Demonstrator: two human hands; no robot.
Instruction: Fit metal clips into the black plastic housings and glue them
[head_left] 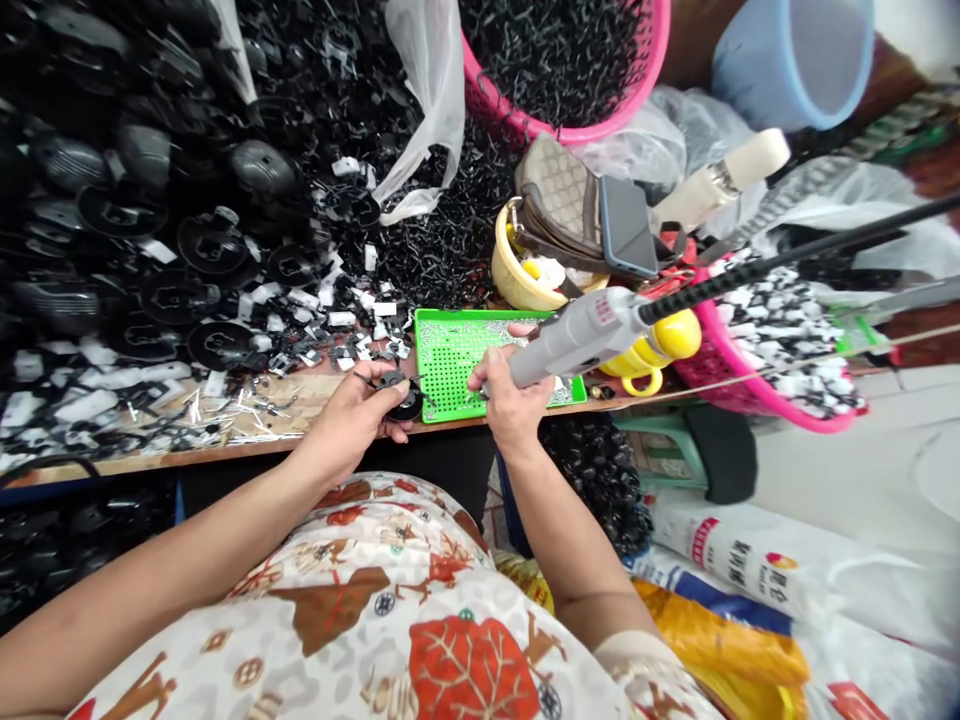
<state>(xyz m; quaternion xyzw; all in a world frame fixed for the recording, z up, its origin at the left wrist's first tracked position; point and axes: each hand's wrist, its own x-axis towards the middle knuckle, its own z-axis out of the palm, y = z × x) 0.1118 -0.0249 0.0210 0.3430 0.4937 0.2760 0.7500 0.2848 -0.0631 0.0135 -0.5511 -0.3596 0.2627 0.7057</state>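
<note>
- I am looking down at a wooden tabletop (247, 425) crowded along its far side with heaps of black moulded plastic parts (195, 200), some round and domed, some flat, with small white clips scattered among them.
- My left hand (352, 420) is closing its grip on a small black round part (396, 392), pinching it just above the tabletop's near edge, beside a green perforated tray (450, 365).
- My right hand (511, 400) is wrapping its grip around a grey electric screwdriver (581, 335), whose body is lying slanted over the tray with a black ribbed cable (795, 255) running off to the right.
- A pink mesh basket (645, 70) of black clips is sitting at the back, and a second pink basket (757, 400) holding black and white pieces is standing to the right.
- A yellow bowl (514, 280) is carrying a checked pouch (559, 185) and a phone (626, 228).
- Clear plastic bags (431, 90) are hanging over the pile.
</note>
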